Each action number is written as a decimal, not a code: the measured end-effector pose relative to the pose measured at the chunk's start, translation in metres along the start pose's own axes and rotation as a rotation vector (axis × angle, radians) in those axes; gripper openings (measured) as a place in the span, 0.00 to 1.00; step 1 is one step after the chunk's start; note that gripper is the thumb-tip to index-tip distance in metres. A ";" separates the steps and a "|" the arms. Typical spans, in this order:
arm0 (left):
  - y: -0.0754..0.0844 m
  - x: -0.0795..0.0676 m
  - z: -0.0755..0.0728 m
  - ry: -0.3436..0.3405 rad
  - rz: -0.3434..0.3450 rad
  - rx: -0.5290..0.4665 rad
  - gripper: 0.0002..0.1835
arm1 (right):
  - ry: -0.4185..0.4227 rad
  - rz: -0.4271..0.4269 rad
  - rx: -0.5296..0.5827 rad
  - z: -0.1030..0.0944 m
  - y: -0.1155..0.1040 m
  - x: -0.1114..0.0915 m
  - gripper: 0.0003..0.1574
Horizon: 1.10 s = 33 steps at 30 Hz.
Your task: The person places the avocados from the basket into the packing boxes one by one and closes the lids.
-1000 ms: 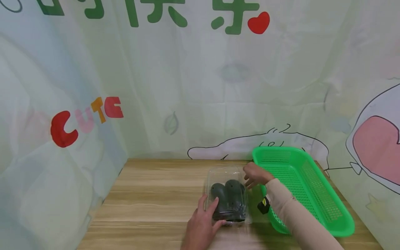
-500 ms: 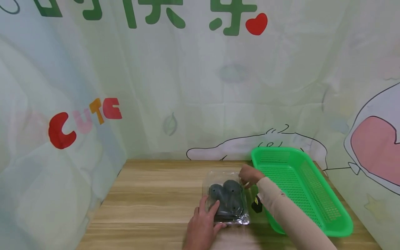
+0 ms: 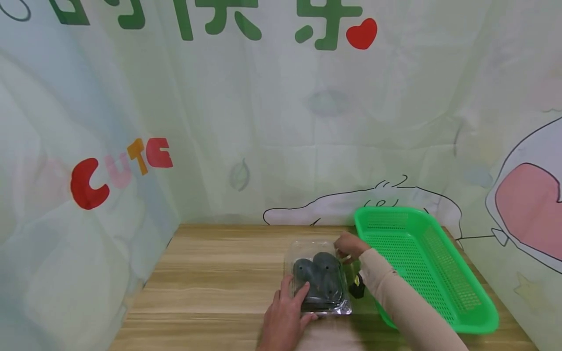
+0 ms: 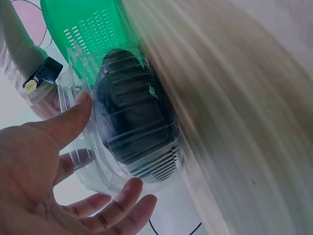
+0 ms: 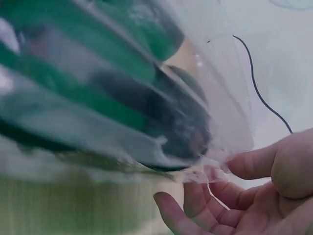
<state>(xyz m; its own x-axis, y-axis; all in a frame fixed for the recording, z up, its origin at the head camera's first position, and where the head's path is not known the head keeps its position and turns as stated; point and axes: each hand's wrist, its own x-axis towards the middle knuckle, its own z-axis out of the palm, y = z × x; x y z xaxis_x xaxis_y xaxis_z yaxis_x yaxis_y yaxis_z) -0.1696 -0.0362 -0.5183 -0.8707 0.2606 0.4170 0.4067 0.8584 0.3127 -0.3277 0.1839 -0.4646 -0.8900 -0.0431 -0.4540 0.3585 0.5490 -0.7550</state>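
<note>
A clear plastic clamshell box point(image 3: 311, 247) with dark green oval fruits point(image 3: 326, 265) inside stands on the table, its lid lying over them. My left hand point(image 3: 283, 314) rests at the near left corner of the box. In the left wrist view, the left thumb point(image 4: 73, 120) touches the rim and the other fingers spread loosely alongside. At the far right corner my right hand point(image 3: 351, 246) pinches the box's edge. The right wrist view has the right thumb point(image 5: 254, 161) on the clear rim, with the index fingertip behind plastic.
A green perforated basket point(image 3: 421, 258) stands right of the box, under the right forearm. A black wrist device point(image 3: 357, 286) sits at the right wrist. Behind the wooden table point(image 3: 210, 273) hangs a printed curtain point(image 3: 281, 122).
The box's lid has come down over the fruits. My right hand has shifted slightly left onto the far right corner. The left hand has hardly moved.
</note>
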 end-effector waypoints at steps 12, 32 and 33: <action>-0.003 -0.001 0.001 0.001 0.010 -0.012 0.37 | 0.098 -0.006 0.029 0.003 0.003 0.008 0.27; -0.003 0.001 -0.002 -0.017 0.022 0.034 0.37 | 0.064 0.013 0.020 0.007 0.002 0.006 0.20; -0.003 0.001 -0.003 -0.018 0.022 0.035 0.37 | 0.061 0.018 0.025 0.006 0.002 0.007 0.20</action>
<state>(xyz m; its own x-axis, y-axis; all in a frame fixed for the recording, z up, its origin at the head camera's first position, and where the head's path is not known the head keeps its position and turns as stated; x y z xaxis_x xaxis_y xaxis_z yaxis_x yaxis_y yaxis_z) -0.1705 -0.0396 -0.5167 -0.8667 0.2873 0.4077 0.4163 0.8670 0.2739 -0.3314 0.1796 -0.4722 -0.8984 0.0179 -0.4388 0.3811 0.5283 -0.7587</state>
